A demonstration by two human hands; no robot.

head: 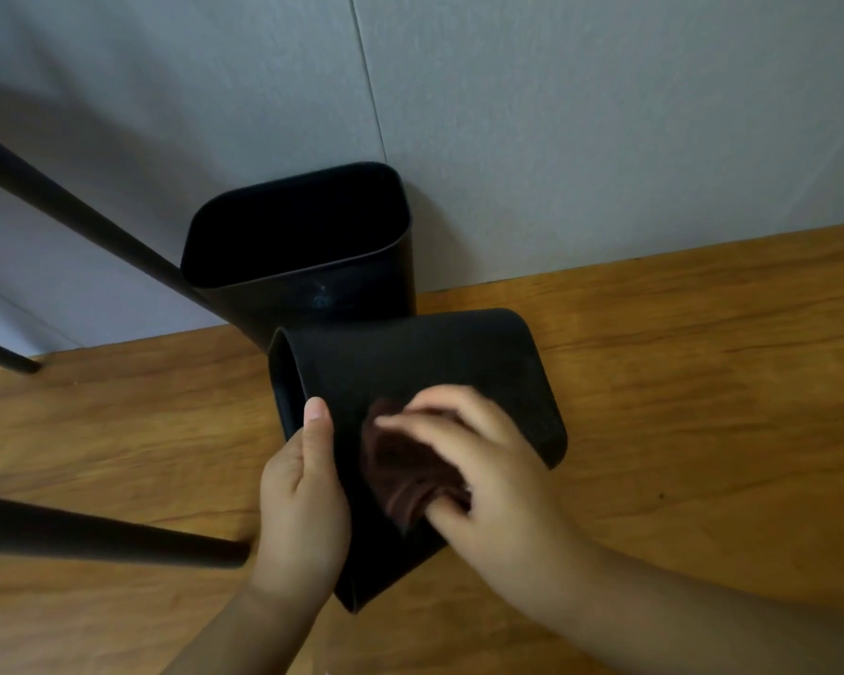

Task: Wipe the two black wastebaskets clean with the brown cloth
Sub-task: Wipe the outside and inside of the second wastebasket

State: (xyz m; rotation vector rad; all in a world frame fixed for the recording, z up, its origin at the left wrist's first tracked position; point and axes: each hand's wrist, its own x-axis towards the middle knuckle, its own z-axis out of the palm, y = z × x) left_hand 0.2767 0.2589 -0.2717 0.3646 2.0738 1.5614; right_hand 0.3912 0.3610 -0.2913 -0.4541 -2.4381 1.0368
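Our left hand (303,484) grips the tipped black plastic wastebasket (425,377) at its rim, at nine o'clock. Our right hand (478,460) pinches the crumpled brown cloth (405,470); we press firmly and sweep toward two o'clock.

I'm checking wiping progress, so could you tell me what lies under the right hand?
The brown cloth, pressed against the tilted wastebasket by the right hand; the cloth's part beneath the palm is hidden.

You get dim, soft, even light with no glare, and the upright wastebasket (303,246) throws a faint shadow on the wall beside it. Its inside is black and unreadable. Your right hand (483,475), nearer than it, is motion-blurred, and straight lines bow toward the edges.
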